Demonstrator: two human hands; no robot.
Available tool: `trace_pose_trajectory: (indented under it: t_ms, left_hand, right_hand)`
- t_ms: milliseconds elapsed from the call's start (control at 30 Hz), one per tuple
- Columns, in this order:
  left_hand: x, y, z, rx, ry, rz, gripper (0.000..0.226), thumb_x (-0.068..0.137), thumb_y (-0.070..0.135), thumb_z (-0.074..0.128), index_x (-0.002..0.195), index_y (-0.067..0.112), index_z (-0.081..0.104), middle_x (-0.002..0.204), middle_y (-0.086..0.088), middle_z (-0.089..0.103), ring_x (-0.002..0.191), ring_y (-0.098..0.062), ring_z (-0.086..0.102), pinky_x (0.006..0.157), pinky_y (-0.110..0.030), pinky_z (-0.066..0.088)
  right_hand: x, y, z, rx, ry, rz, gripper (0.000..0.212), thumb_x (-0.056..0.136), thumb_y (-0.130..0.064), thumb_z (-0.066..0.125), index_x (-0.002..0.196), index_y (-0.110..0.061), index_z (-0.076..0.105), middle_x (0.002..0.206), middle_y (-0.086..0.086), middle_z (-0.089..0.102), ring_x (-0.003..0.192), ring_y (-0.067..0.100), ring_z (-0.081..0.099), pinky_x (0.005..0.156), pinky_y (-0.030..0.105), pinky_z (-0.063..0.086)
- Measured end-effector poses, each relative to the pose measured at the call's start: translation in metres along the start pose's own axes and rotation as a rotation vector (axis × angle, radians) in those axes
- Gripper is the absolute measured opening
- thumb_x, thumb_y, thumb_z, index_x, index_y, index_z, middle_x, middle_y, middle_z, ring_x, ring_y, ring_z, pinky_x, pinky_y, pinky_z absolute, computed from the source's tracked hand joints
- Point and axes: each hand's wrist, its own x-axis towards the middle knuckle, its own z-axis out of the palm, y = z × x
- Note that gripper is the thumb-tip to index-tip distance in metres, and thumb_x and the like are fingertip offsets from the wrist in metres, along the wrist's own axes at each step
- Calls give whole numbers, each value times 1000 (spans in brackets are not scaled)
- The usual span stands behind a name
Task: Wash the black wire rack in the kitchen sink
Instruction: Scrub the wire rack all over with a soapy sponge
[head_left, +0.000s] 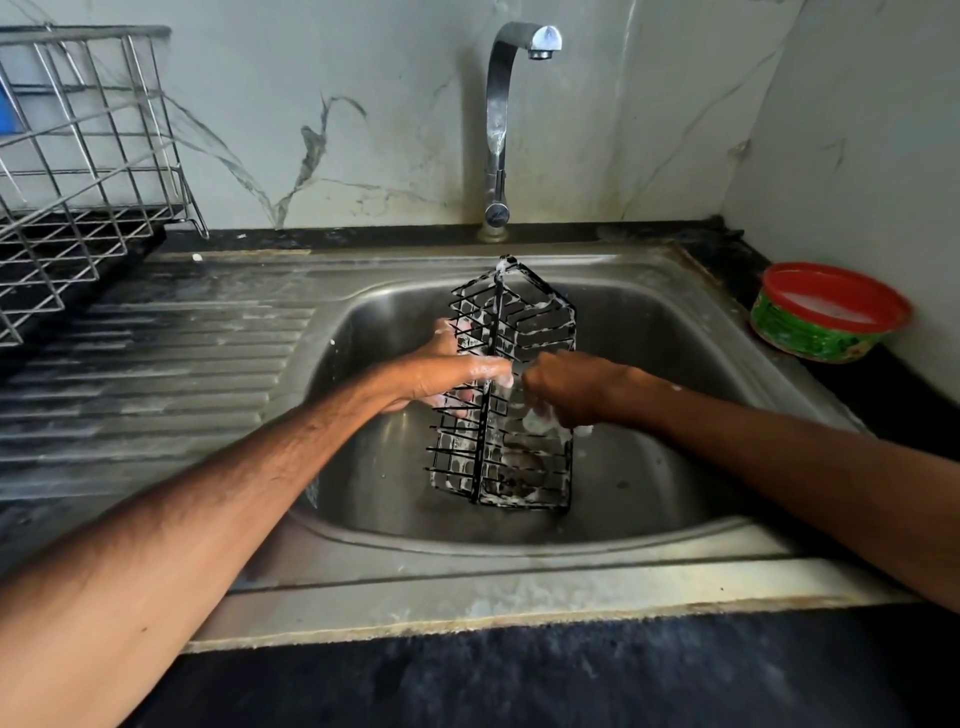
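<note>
Rack (519, 322) stands on end in the sink (649, 364), foam on its wires, long axis upright and its top leaning slightly away toward the tap (498, 119). The left hand (441, 371) grips its left side at mid-height, thumb laid across the front. The right hand (566, 387) meets it from the opposite side, fingers curled round what looks like a foamy scrubber (537, 421) against the right face. Both hands sit level at the middle, so the lower wires lie straight below the right hand, likely the next stretch to scrub. A soap tub (826, 317) waits on the right.
</note>
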Motion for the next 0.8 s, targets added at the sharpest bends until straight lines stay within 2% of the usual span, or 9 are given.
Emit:
trace_pose_trajectory:
  t_ms: [67, 167, 233, 267, 367, 467, 600, 700, 800]
  left_hand:
    - [-1, 0, 0, 14, 5, 10, 133, 83, 45, 80, 156, 4, -24, 162, -8, 30, 87, 4, 51, 71, -29, 49]
    - [1, -2, -1, 10, 18, 7, 126, 91, 42, 74, 156, 4, -27, 165, -8, 25, 85, 5, 49, 75, -30, 50]
    - [0, -2, -1, 11, 16, 9, 125, 92, 42, 73, 155, 5, -28, 168, -8, 19, 83, 6, 48, 75, -30, 50]
    - [-1, -1, -1, 6, 14, 10, 125, 92, 41, 73, 155, 6, -28, 170, -8, 16, 82, 7, 47, 69, -27, 52]
    - [-3, -1, -1, 2, 19, 12, 126, 91, 41, 74, 155, 9, -30, 172, -8, 6, 81, 9, 46, 63, -24, 48]
    - [-3, 0, -1, 11, 18, 9, 128, 90, 44, 73, 155, 8, -31, 172, -9, -2, 81, 11, 45, 68, -27, 48]
    - [-5, 1, -1, 5, 32, 9, 126, 90, 40, 73, 155, 8, -29, 172, -8, 3, 82, 10, 45, 68, -27, 50]
    - [-9, 4, 1, -28, 28, 0, 121, 91, 34, 73, 157, 8, -25, 169, -7, 15, 80, 6, 45, 48, -15, 50]
    - [-9, 3, 0, -26, 38, 3, 119, 93, 34, 71, 158, 9, -25, 171, -6, 6, 78, 8, 43, 49, -15, 50]
  right_hand:
    - [1, -6, 3, -33, -54, -42, 18, 71, 0, 69, 85, -11, 75, 92, 11, 72, 87, 29, 69, 74, 35, 56]
    - [0, -20, 14, 8, -203, -123, 14, 70, -6, 71, 80, -11, 78, 82, 9, 74, 79, 28, 70, 69, 39, 59]
    - [-4, -33, 17, 50, -331, -197, 15, 71, -6, 75, 83, -13, 81, 81, 7, 76, 76, 26, 71, 66, 36, 59]
    - [-4, -36, 17, 50, -362, -209, 17, 72, -4, 75, 86, -12, 81, 83, 7, 76, 77, 25, 71, 65, 33, 57]
    - [1, -25, 12, 42, -237, -146, 25, 69, 0, 76, 92, -10, 79, 92, 9, 74, 86, 27, 68, 64, 28, 47]
    - [3, -16, 12, 63, -87, -86, 24, 68, 1, 74, 90, -10, 77, 95, 9, 72, 90, 28, 68, 72, 31, 52]
    - [-2, -43, 13, 99, -262, -121, 21, 75, 1, 69, 92, -5, 79, 89, 13, 75, 82, 28, 70, 62, 27, 53]
    - [-3, -50, 10, 157, -352, -162, 25, 76, 5, 67, 95, -6, 80, 89, 10, 76, 72, 19, 65, 45, 11, 40]
    - [-3, -43, 6, 130, -289, -113, 25, 78, 4, 67, 98, -4, 78, 94, 12, 75, 78, 25, 66, 59, 24, 45]
